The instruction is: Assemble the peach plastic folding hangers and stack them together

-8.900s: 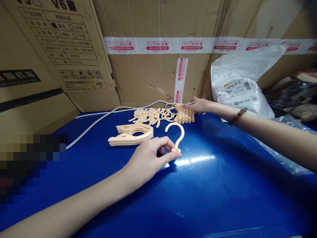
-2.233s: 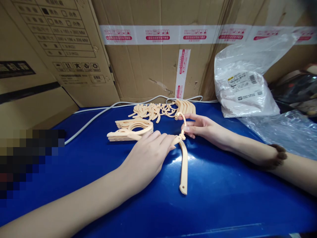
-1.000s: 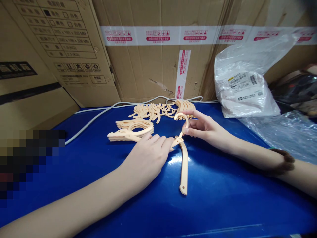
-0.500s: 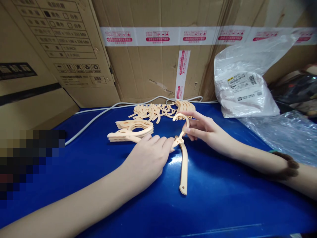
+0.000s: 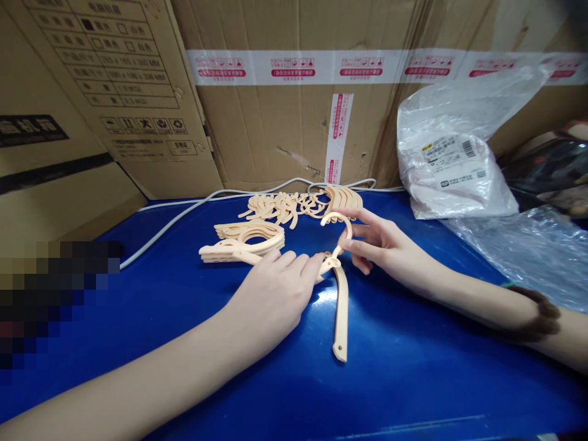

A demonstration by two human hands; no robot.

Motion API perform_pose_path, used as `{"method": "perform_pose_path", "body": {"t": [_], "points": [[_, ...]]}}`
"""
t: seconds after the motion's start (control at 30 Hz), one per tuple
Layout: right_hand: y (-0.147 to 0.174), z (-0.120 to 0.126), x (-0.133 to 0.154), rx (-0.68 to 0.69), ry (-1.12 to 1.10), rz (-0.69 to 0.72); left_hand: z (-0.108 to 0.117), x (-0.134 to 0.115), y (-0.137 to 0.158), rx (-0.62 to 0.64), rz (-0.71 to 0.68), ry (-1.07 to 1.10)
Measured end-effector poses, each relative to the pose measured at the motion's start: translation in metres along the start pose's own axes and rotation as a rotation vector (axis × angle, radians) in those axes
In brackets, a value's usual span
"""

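Over the blue table I see a cream folding clothes hanger, one arm hanging toward me and its other arm running left under my fingers. My left hand is closed around that left arm, close to the middle joint. The curved hook stands up from the joint. My right hand has its thumb and fingers at the lower part of the hook, pinching it. A stack of similar folded hangers lies just beyond my left hand. Part of the joint is hidden by my left fingers.
Loose cream hooks and a row of curved hanger arms lie at the back of the blue table. A white cable runs behind them. Cardboard boxes wall the back and left. A white plastic bag stands right.
My right hand has shifted slightly right, its lower fingers loosening away from the hook. The hook leans a little to the right. My left hand stays in place.
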State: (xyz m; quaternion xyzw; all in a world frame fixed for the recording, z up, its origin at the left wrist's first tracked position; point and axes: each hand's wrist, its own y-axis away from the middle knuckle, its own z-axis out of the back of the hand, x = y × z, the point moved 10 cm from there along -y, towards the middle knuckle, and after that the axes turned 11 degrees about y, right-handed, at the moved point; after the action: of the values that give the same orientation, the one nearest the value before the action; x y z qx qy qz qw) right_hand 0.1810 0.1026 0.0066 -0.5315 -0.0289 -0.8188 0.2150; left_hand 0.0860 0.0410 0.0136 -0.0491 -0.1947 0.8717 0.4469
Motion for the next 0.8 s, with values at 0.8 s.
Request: {"method": "perform_pose_path", "body": {"t": [0.8], "points": [[0.006, 0.005, 0.016, -0.061, 0.621, 0.082, 0.008, 0.027, -0.001, 0.058, 0.277, 0.482]]}}
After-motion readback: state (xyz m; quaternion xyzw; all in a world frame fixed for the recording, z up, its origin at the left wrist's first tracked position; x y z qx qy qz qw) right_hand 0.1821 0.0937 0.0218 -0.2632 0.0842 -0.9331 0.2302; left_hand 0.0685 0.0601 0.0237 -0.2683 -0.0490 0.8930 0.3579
